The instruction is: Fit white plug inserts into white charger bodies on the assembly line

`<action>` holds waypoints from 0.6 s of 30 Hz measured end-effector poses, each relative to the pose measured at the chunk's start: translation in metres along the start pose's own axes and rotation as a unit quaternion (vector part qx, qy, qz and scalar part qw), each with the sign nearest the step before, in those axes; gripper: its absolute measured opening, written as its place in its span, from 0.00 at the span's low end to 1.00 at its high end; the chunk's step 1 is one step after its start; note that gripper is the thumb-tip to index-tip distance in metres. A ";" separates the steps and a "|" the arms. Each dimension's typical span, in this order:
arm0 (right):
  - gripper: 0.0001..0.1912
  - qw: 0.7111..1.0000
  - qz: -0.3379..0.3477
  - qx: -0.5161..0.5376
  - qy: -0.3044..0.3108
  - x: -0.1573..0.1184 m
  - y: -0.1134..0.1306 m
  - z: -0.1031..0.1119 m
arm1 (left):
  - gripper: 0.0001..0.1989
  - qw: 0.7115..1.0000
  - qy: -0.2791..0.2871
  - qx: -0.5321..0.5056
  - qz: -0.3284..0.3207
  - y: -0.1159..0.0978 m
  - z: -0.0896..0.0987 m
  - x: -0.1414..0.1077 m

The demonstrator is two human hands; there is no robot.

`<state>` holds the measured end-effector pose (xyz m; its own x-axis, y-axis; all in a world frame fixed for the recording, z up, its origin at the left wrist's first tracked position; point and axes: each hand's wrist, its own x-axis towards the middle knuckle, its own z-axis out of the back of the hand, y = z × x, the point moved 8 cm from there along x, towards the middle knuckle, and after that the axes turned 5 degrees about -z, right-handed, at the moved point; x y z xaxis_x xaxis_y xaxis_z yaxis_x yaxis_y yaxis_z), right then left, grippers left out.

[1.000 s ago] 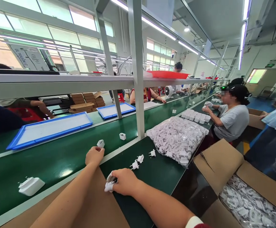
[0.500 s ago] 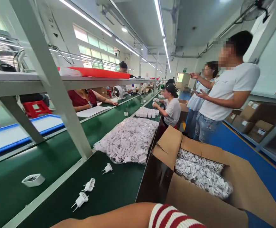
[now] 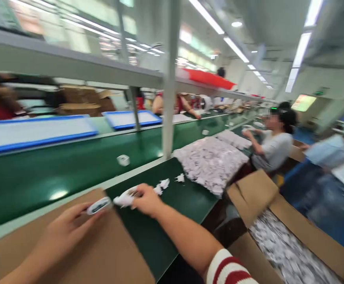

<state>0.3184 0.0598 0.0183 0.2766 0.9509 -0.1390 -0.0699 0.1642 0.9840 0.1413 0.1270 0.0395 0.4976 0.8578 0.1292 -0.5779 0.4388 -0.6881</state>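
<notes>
My left hand (image 3: 71, 225) pinches an oval white housing (image 3: 99, 206), dark inside, above a brown cardboard sheet (image 3: 101, 248). Beside it, my right hand (image 3: 148, 200) has its fingers closed on a white part (image 3: 126, 198) over the green table. White two-pin plugs (image 3: 180, 178) lie just beyond that hand, some partly hidden by it. Another white housing (image 3: 123, 160) sits on the green belt.
A large clear bag of white parts (image 3: 211, 161) lies on the table beyond the plugs. An open carton (image 3: 257, 193) of bagged parts stands at the right. A metal post (image 3: 168, 79) rises mid-view. A seated person (image 3: 274, 142) works further along.
The view has swung left. Both hands are now visible, each holding a white part; before, only a forearm showed. The cardboard sheet has come into view.
</notes>
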 end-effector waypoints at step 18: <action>0.19 0.997 0.056 0.003 0.061 -0.039 0.014 -0.040 | 0.16 0.984 -0.044 -0.119 -0.128 0.005 -0.009 -0.090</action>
<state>0.2687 0.0359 0.0330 0.1483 0.9881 -0.0411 -0.0884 0.0546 0.9946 0.0994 0.0495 0.0185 0.5431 0.7518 0.3740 -0.2674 0.5771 -0.7717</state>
